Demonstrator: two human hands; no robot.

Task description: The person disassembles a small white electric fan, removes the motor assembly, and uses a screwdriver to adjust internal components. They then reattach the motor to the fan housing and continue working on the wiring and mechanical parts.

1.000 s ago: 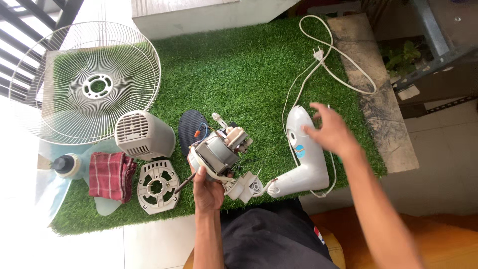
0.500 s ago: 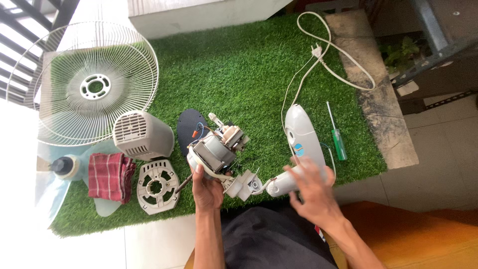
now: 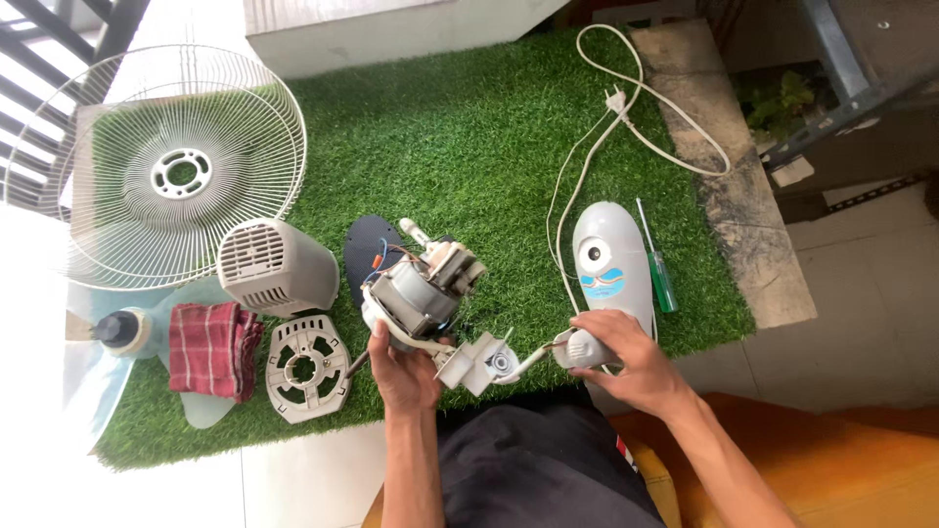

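My left hand [image 3: 403,364] grips the underside of a bare fan motor [image 3: 423,286], whose shaft points up and away over the green turf mat [image 3: 469,147]. My right hand [image 3: 616,350] is closed around the narrow neck of the white fan base housing [image 3: 611,259], which lies flat on the mat. A white hinge bracket [image 3: 479,360] joins the motor to that neck, between my two hands. A green-handled screwdriver [image 3: 660,269] lies on the mat just right of the housing.
A wire fan guard [image 3: 166,166] lies at the far left, with a grey motor cover [image 3: 274,264], a round vented plate [image 3: 305,367], a red checked cloth [image 3: 210,347] and a translucent fan blade [image 3: 98,342] below it. The white power cord [image 3: 636,108] loops at the mat's right.
My right hand put the green screwdriver down right of the housing, then drew back toward me and closed on the housing's neck. My left hand stayed on the motor.
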